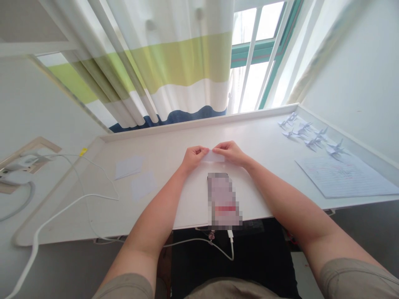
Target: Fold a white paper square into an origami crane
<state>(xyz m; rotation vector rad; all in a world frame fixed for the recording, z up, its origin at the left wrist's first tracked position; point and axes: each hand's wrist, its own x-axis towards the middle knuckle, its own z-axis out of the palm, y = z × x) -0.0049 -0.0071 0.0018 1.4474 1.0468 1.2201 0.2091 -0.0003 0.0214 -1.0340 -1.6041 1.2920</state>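
Note:
Between my two hands is a small white sheet of paper (213, 156), held up just above the white desk (174, 199). My left hand (195, 158) pinches its left edge between thumb and fingers. On the other side, my right hand (231, 153) grips the upper right part, its fingers curled over the paper. Whether the sheet is folded I cannot tell. Right below the hands lies a phone (222, 199), its screen blurred out, with a white cable plugged in at its lower end.
Small paper squares (128, 167) lie to the left. Several folded paper cranes (314, 137) stand at the back right, beside a lined written sheet (346, 176). White charging cables (62, 211) run from the wall socket (28, 162) across the desk's left side. A raised rim (199, 124) borders the back.

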